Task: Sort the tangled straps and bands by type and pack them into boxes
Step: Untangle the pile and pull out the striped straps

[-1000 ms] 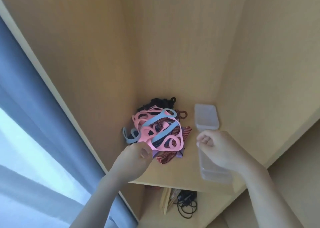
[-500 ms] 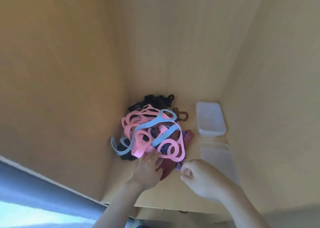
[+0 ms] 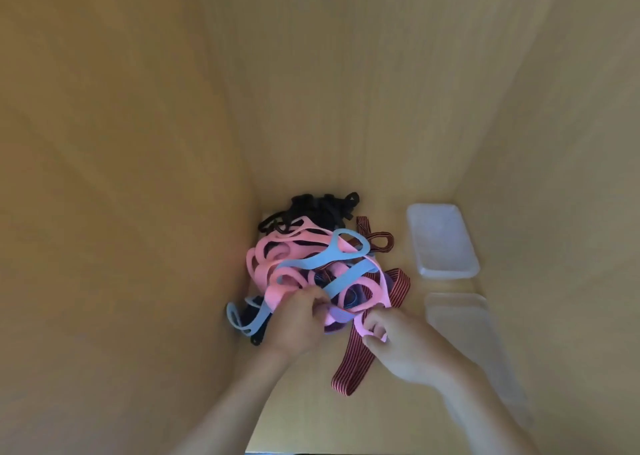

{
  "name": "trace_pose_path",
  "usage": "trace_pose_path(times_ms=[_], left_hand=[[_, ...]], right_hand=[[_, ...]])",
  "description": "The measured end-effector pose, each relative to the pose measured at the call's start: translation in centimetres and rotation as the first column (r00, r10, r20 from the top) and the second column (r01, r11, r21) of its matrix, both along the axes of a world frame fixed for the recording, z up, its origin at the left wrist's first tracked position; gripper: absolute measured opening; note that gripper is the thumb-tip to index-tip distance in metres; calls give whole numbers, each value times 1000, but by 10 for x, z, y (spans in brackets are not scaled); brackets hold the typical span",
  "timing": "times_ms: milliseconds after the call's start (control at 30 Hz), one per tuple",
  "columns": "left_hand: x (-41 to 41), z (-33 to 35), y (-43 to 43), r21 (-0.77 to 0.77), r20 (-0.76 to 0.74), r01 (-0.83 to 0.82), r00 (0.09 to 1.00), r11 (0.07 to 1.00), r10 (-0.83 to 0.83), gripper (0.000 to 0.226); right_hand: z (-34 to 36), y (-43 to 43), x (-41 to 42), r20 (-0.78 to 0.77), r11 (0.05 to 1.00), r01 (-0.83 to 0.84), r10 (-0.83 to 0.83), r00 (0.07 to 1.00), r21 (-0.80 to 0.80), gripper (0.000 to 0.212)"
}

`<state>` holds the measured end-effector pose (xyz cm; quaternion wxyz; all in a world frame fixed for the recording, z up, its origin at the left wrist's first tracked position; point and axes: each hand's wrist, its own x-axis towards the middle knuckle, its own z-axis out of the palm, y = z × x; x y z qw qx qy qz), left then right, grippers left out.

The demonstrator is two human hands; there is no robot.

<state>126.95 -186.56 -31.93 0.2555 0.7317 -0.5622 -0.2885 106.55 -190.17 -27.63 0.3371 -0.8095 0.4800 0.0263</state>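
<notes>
Tangled straps and bands (image 3: 294, 274) lie in a soft heap at the back-left corner of the pale wooden shelf (image 3: 398, 416), and as far as I can judge nothing has gone into a box yet. Across the top of the heap loop wide pink elastic bands (image 3: 298, 247) with a light blue flat band (image 3: 311, 261) threaded through them. Thin black straps (image 3: 322, 209) sit at the heap's far side, and a red-and-black striped woven strap (image 3: 353, 364) trails out of its near edge. My left hand (image 3: 298, 323) is at that near edge, fingers curled and pinching pink band there, I think to anchor the knot. My right hand (image 3: 401, 347), just right of it, pinches the end loop of a pink band so I can draw it free. To the right of the heap stand a frosted white plastic box (image 3: 441, 243) and, nearer me, a clear plastic box (image 3: 460, 323), both close enough for dropping sorted pieces in.
</notes>
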Motion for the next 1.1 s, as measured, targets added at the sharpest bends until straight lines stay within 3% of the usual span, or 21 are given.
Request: trace_pose_path(times_ms=[300, 600, 833, 933, 1100], left_hand=[[11, 74, -22, -244, -198, -297, 947, 923, 253, 28], [-2, 136, -32, -399, -120, -218, 975, 890, 185, 27], [-4, 193, -53, -481, -87, -167, 986, 861, 142, 29], [-8, 218, -60, -511, -82, -111, 993, 852, 80, 31], [-17, 260, -68, -546, -65, -30, 998, 837, -6, 34]], right_hand=[[7, -20, -1, 43, 998, -67, 68, 997, -14, 13], [30, -41, -14, 154, 988, -35, 58, 986, -149, 15], [61, -63, -17, 357, 965, 27, 70, 931, -261, 8], [66, -71, -8, 473, 949, 73, 85, 877, -305, 15], [71, -83, 8, 530, 952, 78, 95, 843, -295, 37]])
